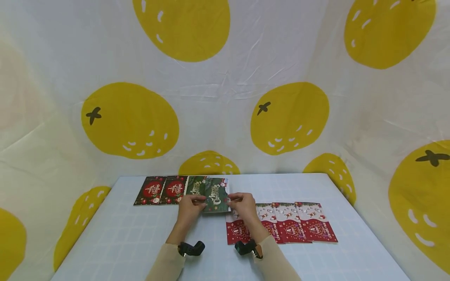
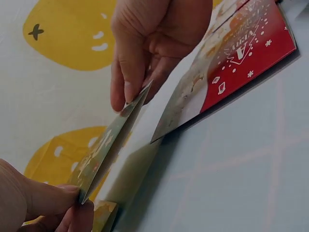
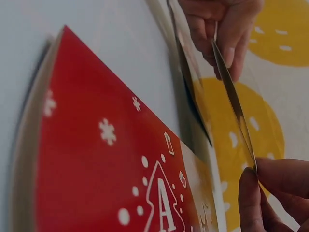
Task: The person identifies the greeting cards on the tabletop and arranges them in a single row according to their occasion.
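A green Christmas card (image 1: pixel 216 197) is held above the table between both hands. My left hand (image 1: pixel 190 210) pinches its left edge between thumb and fingers, and my right hand (image 1: pixel 244 207) pinches the right edge. In the left wrist view the folded card (image 2: pixel 108 145) stands tilted, its two leaves slightly parted. Just left of it a second green card (image 1: pixel 195 185) lies in a row with two dark red cards (image 1: pixel 174 190). Below my right hand begins a row of several red and white cards (image 1: pixel 318 224), partly hidden by the hand and forearm.
The cards lie on a pale blue checked table (image 1: pixel 116 238). Behind it hangs a white cloth (image 1: pixel 214 101) printed with large yellow fruit, reaching down to the table's back edge. Each wrist wears a black camera mount (image 1: pixel 191 248).
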The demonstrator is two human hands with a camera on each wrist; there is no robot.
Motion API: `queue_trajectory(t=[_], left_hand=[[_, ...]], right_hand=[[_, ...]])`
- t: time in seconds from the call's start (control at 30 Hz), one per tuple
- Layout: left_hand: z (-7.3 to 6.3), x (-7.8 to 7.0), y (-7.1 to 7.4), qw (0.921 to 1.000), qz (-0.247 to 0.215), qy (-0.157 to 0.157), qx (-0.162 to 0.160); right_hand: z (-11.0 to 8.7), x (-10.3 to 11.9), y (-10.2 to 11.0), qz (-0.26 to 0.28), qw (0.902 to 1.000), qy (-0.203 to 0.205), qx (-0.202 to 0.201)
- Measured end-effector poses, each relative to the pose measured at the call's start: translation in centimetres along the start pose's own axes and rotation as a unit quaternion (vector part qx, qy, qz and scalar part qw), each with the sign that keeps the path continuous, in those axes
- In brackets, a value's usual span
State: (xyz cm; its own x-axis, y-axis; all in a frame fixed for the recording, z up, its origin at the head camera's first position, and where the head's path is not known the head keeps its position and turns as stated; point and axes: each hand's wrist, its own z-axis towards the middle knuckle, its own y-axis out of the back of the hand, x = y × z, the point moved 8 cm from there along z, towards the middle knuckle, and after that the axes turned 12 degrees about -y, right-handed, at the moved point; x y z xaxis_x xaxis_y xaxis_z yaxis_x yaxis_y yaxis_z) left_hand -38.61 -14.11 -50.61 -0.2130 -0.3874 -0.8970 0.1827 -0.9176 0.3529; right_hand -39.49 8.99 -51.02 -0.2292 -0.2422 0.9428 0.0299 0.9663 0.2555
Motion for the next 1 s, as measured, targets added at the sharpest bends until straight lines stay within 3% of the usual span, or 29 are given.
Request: queue_trajectory(t=[0.27, 0.5, 1.0], left_hand=[[2.7, -0.3, -0.7, 0.9989, 0.047, 0.001, 0.007], [4.5, -0.4, -1.1, 0.9956, 0.093, -0.002, 0.015], [5.3, 0.2, -2.5, 0.9870, 0.153, -0.027, 0.039]], right_hand=[[2.0, 0.7, -0.1, -0.034, 0.9994, 0.001, -0.005], [3.6, 1.6, -0.2, -0.072, 0.9967, -0.003, -0.038], [4.7, 1.4, -0.6, -0.120, 0.9910, -0.009, -0.060]])
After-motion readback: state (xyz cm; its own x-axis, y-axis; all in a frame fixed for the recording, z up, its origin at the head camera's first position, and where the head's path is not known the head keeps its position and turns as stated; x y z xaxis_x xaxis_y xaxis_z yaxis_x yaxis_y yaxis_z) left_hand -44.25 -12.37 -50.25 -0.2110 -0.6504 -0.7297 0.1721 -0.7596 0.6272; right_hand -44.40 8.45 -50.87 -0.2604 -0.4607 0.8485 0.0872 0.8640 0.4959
